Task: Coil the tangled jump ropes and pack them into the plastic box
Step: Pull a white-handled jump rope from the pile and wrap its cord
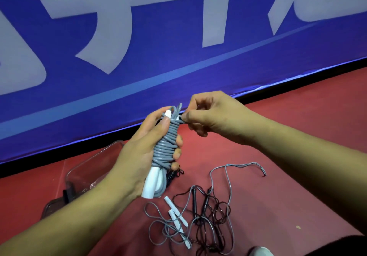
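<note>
My left hand (pixel 143 152) grips a grey jump rope bundle (pixel 164 148), its cord wound tightly around two white handles held upright. My right hand (pixel 206 115) pinches the loose end of the grey cord at the top of the bundle. On the red floor below lie a tangled grey rope with white handles (pixel 175 217) and a tangled black rope (pixel 206 214), their cords overlapping. The clear plastic box (pixel 87 168) stands on the floor to the left, partly hidden by my left forearm.
A blue banner with large white characters (pixel 158 37) runs along the back. A dark lid or tray edge (pixel 53 206) lies beside the box. A small black coiled piece (pixel 172 174) hangs just behind the bundle. A white shoe tip (pixel 260 251) shows at the bottom right.
</note>
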### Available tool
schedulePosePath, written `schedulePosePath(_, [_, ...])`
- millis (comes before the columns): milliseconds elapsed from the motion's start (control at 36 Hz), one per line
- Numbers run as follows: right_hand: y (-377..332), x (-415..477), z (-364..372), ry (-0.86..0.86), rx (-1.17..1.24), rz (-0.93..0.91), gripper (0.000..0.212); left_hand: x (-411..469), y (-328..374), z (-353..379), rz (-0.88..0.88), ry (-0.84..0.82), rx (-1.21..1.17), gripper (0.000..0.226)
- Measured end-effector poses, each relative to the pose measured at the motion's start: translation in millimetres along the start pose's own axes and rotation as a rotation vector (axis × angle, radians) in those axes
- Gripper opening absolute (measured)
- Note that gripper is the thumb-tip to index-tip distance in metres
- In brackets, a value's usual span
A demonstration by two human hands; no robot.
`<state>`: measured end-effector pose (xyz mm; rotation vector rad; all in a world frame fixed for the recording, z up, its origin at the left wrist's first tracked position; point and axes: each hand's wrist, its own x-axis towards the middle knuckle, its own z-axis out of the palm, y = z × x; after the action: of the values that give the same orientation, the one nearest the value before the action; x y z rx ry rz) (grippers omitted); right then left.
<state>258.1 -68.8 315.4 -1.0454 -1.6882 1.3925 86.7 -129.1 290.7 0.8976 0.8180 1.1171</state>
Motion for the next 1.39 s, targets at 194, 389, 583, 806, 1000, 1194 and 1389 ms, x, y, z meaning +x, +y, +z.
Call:
schedulePosePath(194, [-0.1,-4.3,-2.6,-0.028,-0.012,-0.061,0.020,3.4,-4.5,-4.1,-0.026,0.023,0.029,0.037])
schedulePosePath(389, [2.2,-4.5,-1.9,-0.122,0.001,-0.035,0.004,4.7,1.9,-9.6,-0.157,0.020,-0.103,0.036])
schedulePosePath(583, [5.2,-2.5,9.6,-0.065,0.003,-0.084,0.013,9.0,0.2,-6.0,-0.221,0.098,-0.052,0.034])
schedulePosePath(806, [7.9,-0.4,12.3,-0.009,0.012,-0.069,0.013,9.7,-1.3,-16.1,-0.218,0.018,0.013,0.037])
schedulePosePath(1000, [0.3,0.8,16.1,-0.008,0.107,-0.078,0.027,11.0,1.4,-19.9,-0.253,0.020,0.103,0.043])
schedulePosePath(1194, [-2.4,0.2,19.1,-0.002,-0.068,-0.079,0.030,10.5,0.3,-17.9,-0.267,0.018,0.084,0.036])
schedulePosePath(1389, [-8.9,-2.5,20.6,0.047,-0.177,-0.127,0.034,8.6,1.0,-14.2,-0.223,0.041,0.075,0.032])
